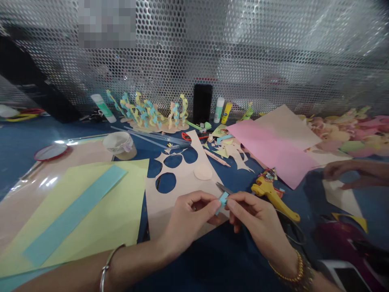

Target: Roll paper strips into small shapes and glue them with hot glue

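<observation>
The left hand (194, 213) and the right hand (257, 219) both seem to pinch the small blue paper (224, 198) above the holed sheet's (164, 211) near right part, where uneven pulling could tear it, or the close scissors (223, 187) could nick it.

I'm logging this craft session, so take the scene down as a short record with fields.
Left hand: pinches a small blue paper piece
Right hand: fingertips at that piece's right edge
Beneath: pale sheet with round holes, a cut disc on it
Left side: blue strip on a yellow sheet
Right side: yellow tool, pink sheet
Back: black phone, upright
Co-worker: another hand, far right
</observation>
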A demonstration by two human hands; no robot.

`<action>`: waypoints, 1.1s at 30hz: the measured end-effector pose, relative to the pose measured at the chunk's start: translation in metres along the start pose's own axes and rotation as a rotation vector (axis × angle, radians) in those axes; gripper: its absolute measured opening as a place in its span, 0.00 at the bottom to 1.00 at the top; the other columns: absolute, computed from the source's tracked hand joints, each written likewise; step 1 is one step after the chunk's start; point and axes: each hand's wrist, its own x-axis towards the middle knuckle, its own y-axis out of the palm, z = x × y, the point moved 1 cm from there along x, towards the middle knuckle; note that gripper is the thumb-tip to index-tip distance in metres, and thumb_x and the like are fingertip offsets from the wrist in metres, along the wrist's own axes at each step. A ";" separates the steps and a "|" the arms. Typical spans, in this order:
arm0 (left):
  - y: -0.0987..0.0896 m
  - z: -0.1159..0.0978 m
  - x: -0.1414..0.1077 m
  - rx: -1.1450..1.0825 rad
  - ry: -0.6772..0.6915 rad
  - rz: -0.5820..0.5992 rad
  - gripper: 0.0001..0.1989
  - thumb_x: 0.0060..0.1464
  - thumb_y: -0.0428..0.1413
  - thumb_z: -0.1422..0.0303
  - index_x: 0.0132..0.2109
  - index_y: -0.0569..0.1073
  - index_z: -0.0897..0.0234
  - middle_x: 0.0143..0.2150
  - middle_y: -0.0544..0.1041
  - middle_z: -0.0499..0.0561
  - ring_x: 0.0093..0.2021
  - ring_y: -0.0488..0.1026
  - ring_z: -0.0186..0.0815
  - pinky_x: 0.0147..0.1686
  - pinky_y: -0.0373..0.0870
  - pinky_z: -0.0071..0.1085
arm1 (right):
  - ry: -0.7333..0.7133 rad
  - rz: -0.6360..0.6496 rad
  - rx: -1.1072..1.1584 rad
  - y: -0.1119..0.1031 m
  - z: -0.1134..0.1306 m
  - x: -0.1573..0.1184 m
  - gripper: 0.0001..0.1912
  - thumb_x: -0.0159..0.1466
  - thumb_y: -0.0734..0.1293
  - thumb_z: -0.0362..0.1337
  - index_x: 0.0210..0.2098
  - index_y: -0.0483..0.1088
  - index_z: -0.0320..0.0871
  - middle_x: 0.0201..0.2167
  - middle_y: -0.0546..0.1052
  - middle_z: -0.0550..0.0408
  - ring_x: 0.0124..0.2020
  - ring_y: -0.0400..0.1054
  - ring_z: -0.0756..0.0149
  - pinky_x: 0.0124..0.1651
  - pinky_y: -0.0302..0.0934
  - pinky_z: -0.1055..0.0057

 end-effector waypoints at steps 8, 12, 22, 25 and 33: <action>0.003 -0.002 0.000 -0.022 -0.009 -0.012 0.06 0.49 0.61 0.69 0.37 0.80 0.62 0.24 0.76 0.44 0.21 0.70 0.26 0.24 0.71 0.21 | -0.005 0.015 -0.001 0.001 0.001 0.002 0.14 0.61 0.66 0.46 0.31 0.73 0.41 0.18 0.70 0.59 0.18 0.64 0.73 0.21 0.61 0.77; 0.002 0.000 -0.002 -0.018 0.001 0.006 0.04 0.49 0.61 0.69 0.33 0.80 0.64 0.25 0.77 0.47 0.23 0.71 0.27 0.25 0.71 0.22 | -0.013 0.021 -0.019 0.001 0.001 0.001 0.14 0.61 0.66 0.46 0.31 0.73 0.41 0.18 0.69 0.59 0.18 0.64 0.73 0.21 0.62 0.77; 0.001 -0.002 0.000 0.119 0.029 -0.034 0.04 0.49 0.60 0.69 0.29 0.76 0.65 0.21 0.74 0.45 0.23 0.71 0.29 0.27 0.67 0.23 | -0.011 -0.015 -0.012 0.003 0.001 0.001 0.13 0.60 0.66 0.45 0.29 0.72 0.41 0.18 0.70 0.59 0.18 0.64 0.73 0.20 0.62 0.78; 0.001 -0.002 0.000 0.141 0.023 -0.042 0.05 0.50 0.60 0.68 0.29 0.75 0.65 0.21 0.74 0.44 0.23 0.70 0.29 0.27 0.66 0.24 | -0.021 -0.005 -0.017 0.003 0.002 0.000 0.14 0.60 0.66 0.46 0.28 0.71 0.41 0.17 0.70 0.59 0.18 0.64 0.73 0.21 0.62 0.78; 0.002 -0.001 -0.001 0.088 0.008 0.030 0.04 0.50 0.59 0.68 0.32 0.76 0.64 0.21 0.73 0.44 0.24 0.70 0.29 0.29 0.67 0.24 | 0.023 -0.012 0.005 0.003 0.001 0.000 0.15 0.61 0.66 0.47 0.30 0.70 0.41 0.17 0.70 0.60 0.17 0.64 0.73 0.21 0.61 0.78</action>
